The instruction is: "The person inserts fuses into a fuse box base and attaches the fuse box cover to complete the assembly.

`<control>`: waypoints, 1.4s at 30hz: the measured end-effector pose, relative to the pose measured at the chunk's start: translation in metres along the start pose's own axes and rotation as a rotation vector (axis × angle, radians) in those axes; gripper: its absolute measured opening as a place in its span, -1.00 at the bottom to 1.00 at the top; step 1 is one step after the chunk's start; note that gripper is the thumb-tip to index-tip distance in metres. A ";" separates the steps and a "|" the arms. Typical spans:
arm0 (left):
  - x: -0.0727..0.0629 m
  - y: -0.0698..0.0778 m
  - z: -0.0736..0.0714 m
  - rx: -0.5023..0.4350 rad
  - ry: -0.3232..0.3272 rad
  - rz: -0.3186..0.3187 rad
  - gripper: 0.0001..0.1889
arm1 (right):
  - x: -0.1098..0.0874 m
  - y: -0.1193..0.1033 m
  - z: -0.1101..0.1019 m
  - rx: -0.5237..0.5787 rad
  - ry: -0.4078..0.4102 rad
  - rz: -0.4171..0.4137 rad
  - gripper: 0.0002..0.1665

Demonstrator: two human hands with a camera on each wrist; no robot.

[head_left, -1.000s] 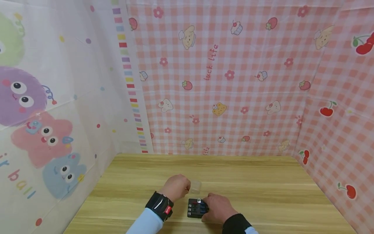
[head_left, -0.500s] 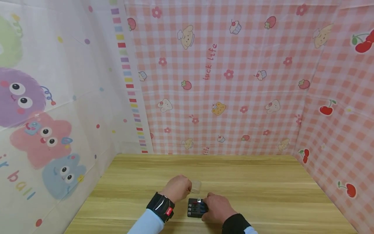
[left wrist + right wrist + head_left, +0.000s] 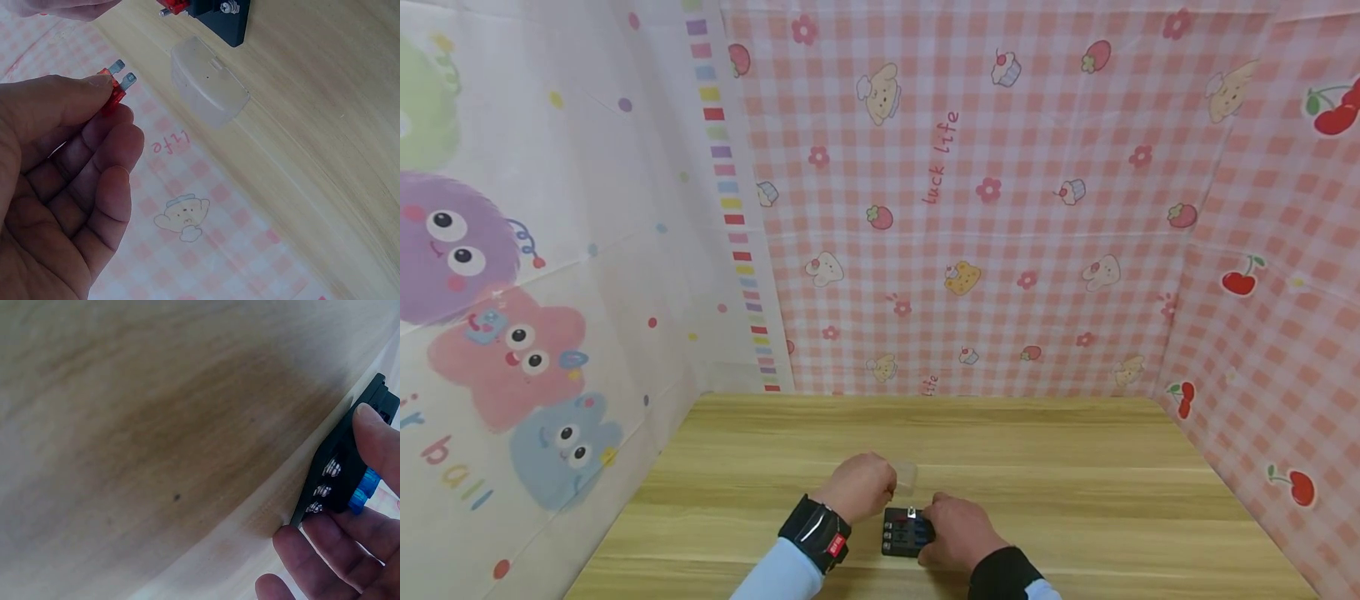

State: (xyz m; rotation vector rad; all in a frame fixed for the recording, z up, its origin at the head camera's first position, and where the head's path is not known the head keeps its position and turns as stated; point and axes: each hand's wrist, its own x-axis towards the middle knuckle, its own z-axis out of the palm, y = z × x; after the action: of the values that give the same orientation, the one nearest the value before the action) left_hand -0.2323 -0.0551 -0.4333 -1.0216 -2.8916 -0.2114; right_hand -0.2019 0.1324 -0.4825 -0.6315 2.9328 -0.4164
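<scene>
My left hand (image 3: 859, 487) pinches a red blade fuse (image 3: 115, 95) between thumb and forefinger. Its two metal prongs point away from the fingertips in the left wrist view. My right hand (image 3: 962, 532) grips the right side of a black fuse block (image 3: 897, 537) on the table, thumb and fingers on its edges. Blue fuses (image 3: 364, 489) sit in that block, and screw terminals (image 3: 322, 490) line its side. A red fuse (image 3: 175, 6) shows at the block's end in the left wrist view. The left hand is just beyond the block's upper left corner.
A clear plastic cover (image 3: 907, 477) lies on the wooden table (image 3: 1037, 450) behind the block, close to my left fingers. Patterned cloth walls (image 3: 970, 233) stand at the back and both sides of the table.
My left hand has moved slightly right and toward the fuse block, still pinching the red blade fuse. The right hand and the block stay in place.
</scene>
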 end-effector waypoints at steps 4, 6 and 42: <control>-0.001 0.001 0.002 -0.004 -0.006 0.004 -0.85 | 0.001 0.000 0.001 -0.003 0.000 -0.005 -0.51; -0.001 0.002 0.003 0.006 0.002 0.013 -0.86 | 0.001 0.001 0.001 0.002 -0.005 -0.001 -0.52; 0.000 0.012 0.017 -0.033 -0.097 0.033 -0.92 | -0.001 -0.001 0.001 -0.008 0.030 -0.021 -0.57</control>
State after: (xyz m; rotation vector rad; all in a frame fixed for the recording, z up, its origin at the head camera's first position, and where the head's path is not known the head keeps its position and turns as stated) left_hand -0.2247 -0.0436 -0.4490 -1.1139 -2.9644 -0.2143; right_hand -0.2006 0.1320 -0.4836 -0.6641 2.9601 -0.4200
